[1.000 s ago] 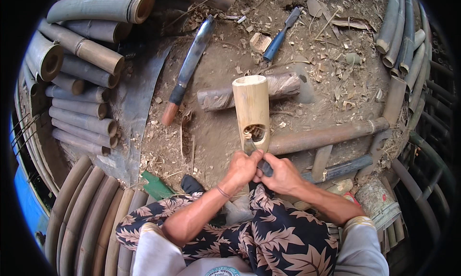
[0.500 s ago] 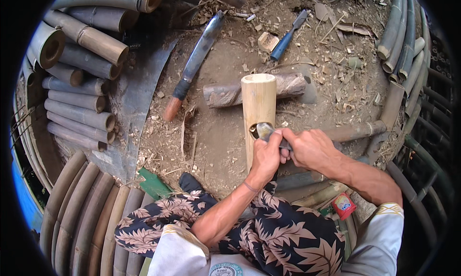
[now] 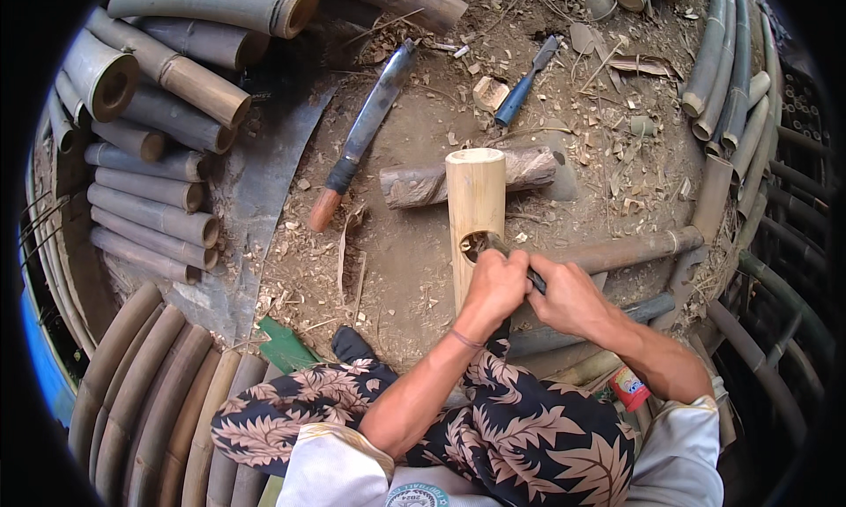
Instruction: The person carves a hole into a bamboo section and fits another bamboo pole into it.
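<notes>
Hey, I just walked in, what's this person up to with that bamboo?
A person has both hands on a small dark tool: the left hand near the pale bamboo tube, the right hand at the tool's handle end. The tool's front end is at the edge of a hole already cut in the tube's side. The tube's far end lies across a log. A large knife and a blue-handled chisel lie on the ground beyond.
</notes>
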A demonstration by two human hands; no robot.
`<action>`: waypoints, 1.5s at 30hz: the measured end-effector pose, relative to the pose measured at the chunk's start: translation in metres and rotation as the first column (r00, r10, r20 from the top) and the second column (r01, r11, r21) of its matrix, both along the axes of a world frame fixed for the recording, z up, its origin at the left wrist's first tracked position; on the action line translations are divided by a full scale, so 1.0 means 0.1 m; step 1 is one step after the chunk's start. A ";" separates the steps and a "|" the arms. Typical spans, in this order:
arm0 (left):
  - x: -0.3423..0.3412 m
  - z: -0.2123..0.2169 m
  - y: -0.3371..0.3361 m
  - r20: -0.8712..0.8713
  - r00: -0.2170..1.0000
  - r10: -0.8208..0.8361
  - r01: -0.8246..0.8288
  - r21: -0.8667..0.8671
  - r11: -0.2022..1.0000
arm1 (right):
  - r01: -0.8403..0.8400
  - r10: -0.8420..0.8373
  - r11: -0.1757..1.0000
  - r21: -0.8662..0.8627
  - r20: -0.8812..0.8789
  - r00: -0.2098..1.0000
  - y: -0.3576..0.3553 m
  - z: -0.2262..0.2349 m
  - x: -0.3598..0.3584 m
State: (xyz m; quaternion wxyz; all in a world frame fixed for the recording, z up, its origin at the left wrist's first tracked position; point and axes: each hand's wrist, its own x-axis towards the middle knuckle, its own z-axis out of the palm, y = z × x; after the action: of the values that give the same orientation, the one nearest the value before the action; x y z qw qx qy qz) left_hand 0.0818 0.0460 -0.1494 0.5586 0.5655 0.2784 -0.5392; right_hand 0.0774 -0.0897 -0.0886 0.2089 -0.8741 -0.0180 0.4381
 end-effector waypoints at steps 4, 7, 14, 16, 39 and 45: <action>-0.20 -0.07 0.14 -0.314 0.741 0.593 -0.669 -0.270 0.692 | -0.363 0.358 0.929 -0.067 -0.081 0.930 0.15 0.13 0.53; -0.25 -0.06 0.11 -0.483 0.468 0.740 -0.883 -0.251 0.395 | -0.655 0.654 0.755 -0.036 -0.040 0.755 0.40 0.11 0.81; -0.60 -0.36 0.42 -0.501 0.738 0.452 -0.667 -0.645 0.373 | -0.698 0.700 0.712 -0.078 0.160 0.696 0.26 -0.15 0.70; -0.54 0.05 0.52 -0.107 0.991 0.076 -0.121 -0.514 0.849 | -0.481 0.483 0.871 0.101 -0.001 0.876 0.00 -0.05 0.33; 1.21 1.06 0.63 0.347 -0.273 -0.898 0.653 0.752 0.092 | 0.626 -0.023 -0.777 -0.069 -0.990 -0.137 0.79 -0.62 -0.30; 0.93 0.88 0.74 0.417 -0.220 -0.882 0.615 0.761 0.207 | 0.659 -0.086 -0.748 -0.083 -0.972 -0.221 0.83 -0.56 -0.34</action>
State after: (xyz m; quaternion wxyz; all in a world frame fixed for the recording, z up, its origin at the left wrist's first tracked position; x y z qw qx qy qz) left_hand 0.1749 0.1197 -0.0617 0.0649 0.8526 -0.3726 -0.3606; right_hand 0.0437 -0.0068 -0.1449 0.8806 -0.0042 0.4444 0.1644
